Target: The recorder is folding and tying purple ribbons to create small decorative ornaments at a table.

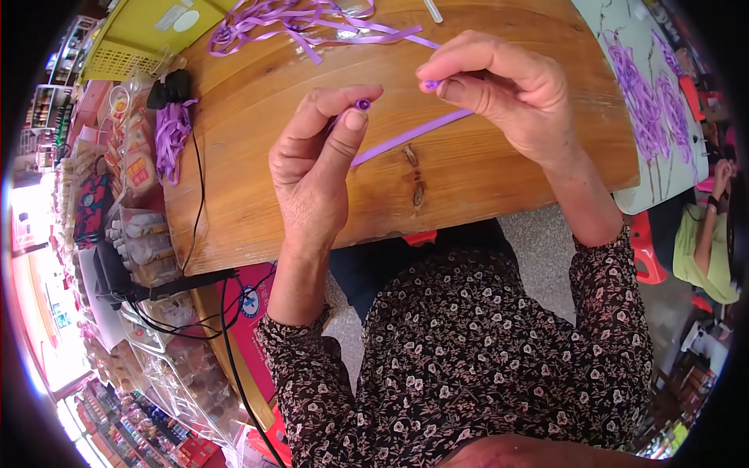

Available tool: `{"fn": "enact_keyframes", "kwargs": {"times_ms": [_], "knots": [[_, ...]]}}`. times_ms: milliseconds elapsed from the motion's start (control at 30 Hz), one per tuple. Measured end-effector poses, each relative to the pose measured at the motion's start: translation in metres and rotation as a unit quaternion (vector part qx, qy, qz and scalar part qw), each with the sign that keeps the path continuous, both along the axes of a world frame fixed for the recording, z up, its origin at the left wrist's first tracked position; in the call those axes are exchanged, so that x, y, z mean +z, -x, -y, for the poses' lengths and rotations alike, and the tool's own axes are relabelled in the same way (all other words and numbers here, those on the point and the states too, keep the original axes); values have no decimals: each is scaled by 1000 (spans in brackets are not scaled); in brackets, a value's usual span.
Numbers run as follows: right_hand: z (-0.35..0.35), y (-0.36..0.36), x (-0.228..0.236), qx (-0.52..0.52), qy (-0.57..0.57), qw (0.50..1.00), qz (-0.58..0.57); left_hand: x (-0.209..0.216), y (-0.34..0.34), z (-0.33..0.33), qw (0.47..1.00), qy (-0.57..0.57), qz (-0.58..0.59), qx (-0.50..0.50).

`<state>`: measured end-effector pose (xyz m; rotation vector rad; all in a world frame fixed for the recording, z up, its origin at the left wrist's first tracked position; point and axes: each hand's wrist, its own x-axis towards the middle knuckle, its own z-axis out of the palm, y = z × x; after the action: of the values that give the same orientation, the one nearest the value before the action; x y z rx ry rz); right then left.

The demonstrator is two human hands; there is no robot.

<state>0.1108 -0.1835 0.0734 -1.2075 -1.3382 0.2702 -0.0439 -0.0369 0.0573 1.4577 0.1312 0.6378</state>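
Above the wooden table, my left hand (316, 148) pinches a small tight roll of purple ribbon (362, 104) between thumb and forefinger. Higher and to the right, my right hand (507, 93) is closed with thumb and fingers together on a small bit of purple ribbon (431, 84). A flat ribbon strip (413, 136) stretches from below my left hand toward my right wrist. Another ribbon length runs from behind my right fingers to a loose purple ribbon pile (273, 27) at the table's far side. The two hands are apart, with table visible between them.
Around me is the wooden table (257, 210), with a yellow-green basket (144, 39) at far left. A purple ribbon bundle (173, 136) hangs by the left edge near a black cable (201, 179). More ribbons lie on a white table (659, 179) at right, near another person's arm (706, 234).
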Motion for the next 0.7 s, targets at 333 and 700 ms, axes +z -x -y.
{"fn": "enact_keyframes", "kwargs": {"times_ms": [333,700], "knots": [[-4,2,-14,14,2,990,-143,-7,-19,7,997,71,-3,-39],[-2,-4,-13,-23,-1,997,-78,-9,-36,10,992,100,54,-55]]}}
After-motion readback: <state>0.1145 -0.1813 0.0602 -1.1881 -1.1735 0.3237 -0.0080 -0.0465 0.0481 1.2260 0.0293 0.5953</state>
